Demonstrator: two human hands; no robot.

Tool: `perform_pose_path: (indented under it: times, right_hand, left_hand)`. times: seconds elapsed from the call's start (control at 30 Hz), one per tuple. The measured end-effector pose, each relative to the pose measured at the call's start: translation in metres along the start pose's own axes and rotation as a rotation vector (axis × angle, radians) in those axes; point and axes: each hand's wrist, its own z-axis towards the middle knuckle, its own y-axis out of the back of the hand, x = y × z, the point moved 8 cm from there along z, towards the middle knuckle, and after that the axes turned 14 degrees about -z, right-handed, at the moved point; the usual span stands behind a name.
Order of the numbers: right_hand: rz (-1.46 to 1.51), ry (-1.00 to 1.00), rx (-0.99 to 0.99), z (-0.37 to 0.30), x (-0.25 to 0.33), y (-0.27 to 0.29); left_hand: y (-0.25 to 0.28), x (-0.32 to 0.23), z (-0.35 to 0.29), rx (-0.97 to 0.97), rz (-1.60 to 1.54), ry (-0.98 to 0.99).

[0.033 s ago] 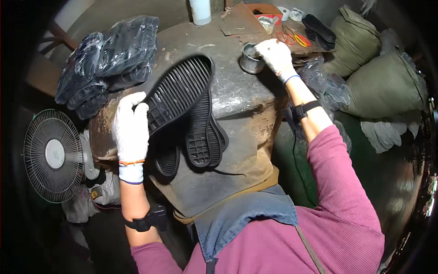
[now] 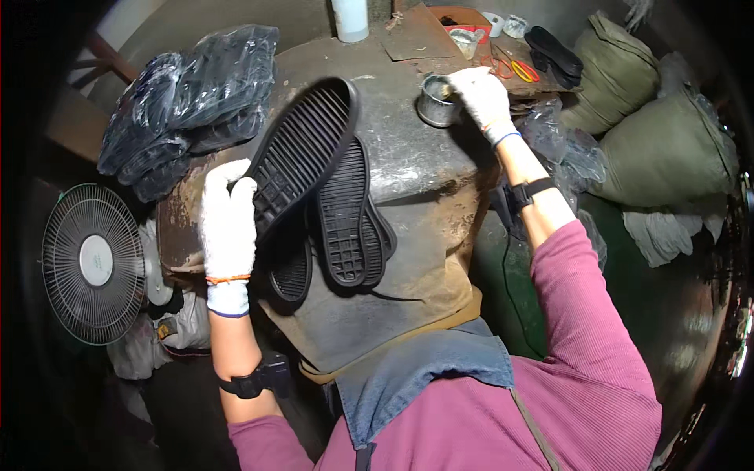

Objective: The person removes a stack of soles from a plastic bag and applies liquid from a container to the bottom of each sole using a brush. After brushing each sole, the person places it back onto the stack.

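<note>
Above the bench's [image 2: 397, 149] near edge, the left hand [image 2: 228, 216] is clamping a black sole [image 2: 308, 145], probably light, flexible rubber best gripped by its rim, while the right hand [image 2: 482, 98], its grip unclear, is hovering at the metal cup [image 2: 434, 108].

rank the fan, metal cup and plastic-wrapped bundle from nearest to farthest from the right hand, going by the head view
1. Metal cup: just left of the right hand
2. Plastic-wrapped bundle: at the left end of the table
3. Fan: far left, lower in the picture
</note>
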Motion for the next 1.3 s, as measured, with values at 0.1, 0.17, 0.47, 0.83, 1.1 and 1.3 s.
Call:
perform_pose_path:
  times: [0.1,0.17,0.47,0.83,1.1,1.3]
  right_hand:
    - [0.051,-0.151,0.033,-0.014,-0.018,-0.004]
    - [0.229,-0.273,-0.064,-0.020,-0.027,0.010]
    - [1.639,-1.017,-0.346,-0.067,-0.073,-0.008]
    - [2.006,-0.684,-0.121,0.003,0.099,0.101]
    - [0.783,-0.025,-0.292,0.005,0.127,0.202]
    - [1.411,-0.240,0.054,-0.027,0.153,0.232]
  left_hand:
    - [-0.010,0.036,-0.015,0.057,-0.396,0.203]
    - [-0.024,0.055,-0.038,0.085,-0.721,0.327]
    - [-0.123,-0.013,-0.066,0.394,-2.134,0.602]
    - [-0.152,-0.019,-0.114,0.489,-2.011,0.984]
    - [-0.140,-0.014,-0.136,0.643,-2.023,1.041]
    - [-0.149,-0.005,-0.126,0.582,-2.205,0.850]
